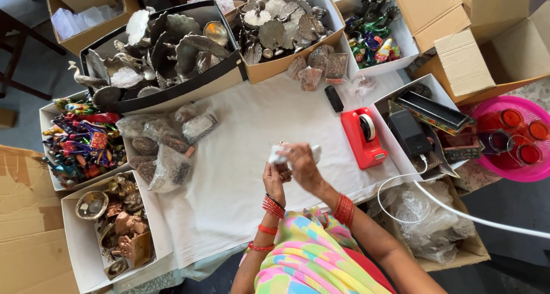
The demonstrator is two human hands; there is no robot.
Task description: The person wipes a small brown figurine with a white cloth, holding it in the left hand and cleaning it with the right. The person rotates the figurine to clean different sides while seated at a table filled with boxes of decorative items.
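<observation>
— What are the hands doing?

— Both meet above the near edge of the white-covered table (240,174). The right hand (301,165) has its fingers clenched on a small white wrapped piece (279,154); the left hand (275,179) grips it from below.

— And nearby?

— A red tape dispenser (362,136) stands just right of them, toward the table's right edge.

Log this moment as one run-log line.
left hand: holds small item | right hand: wraps white paper around it | nearby: red tape dispenser | surface: white cloth
</observation>
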